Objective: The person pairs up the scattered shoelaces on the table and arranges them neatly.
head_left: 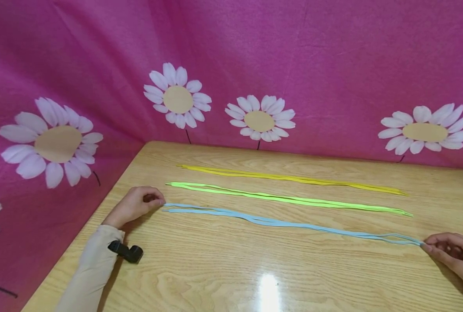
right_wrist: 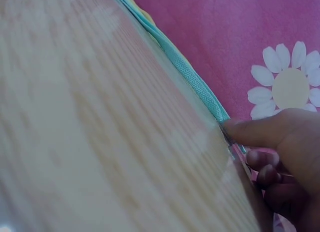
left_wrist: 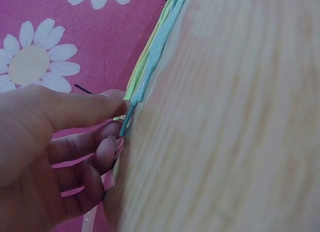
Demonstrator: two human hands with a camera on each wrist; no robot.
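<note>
A light blue shoelace (head_left: 270, 222) lies doubled lengthwise across the wooden table, nearest of three laces. At its left end my left hand (head_left: 135, 204) pinches one tip between thumb and forefinger; the other blue tip (left_wrist: 127, 121) lies just beside those fingers in the left wrist view. My right hand (head_left: 454, 255) pinches the lace's right end, its other fingers curled, and the fingertips hide that end in the right wrist view. Beyond the blue lace, roughly parallel, lie a neon green shoelace (head_left: 286, 199) and a yellow shoelace (head_left: 294, 178), each doubled too.
The wooden table (head_left: 200, 268) runs back to a pink cloth (head_left: 313, 56) with printed white daisies, which also hangs along the left side. A black wrist device (head_left: 126, 251) is strapped over the left sleeve. Light glares off the table's front middle.
</note>
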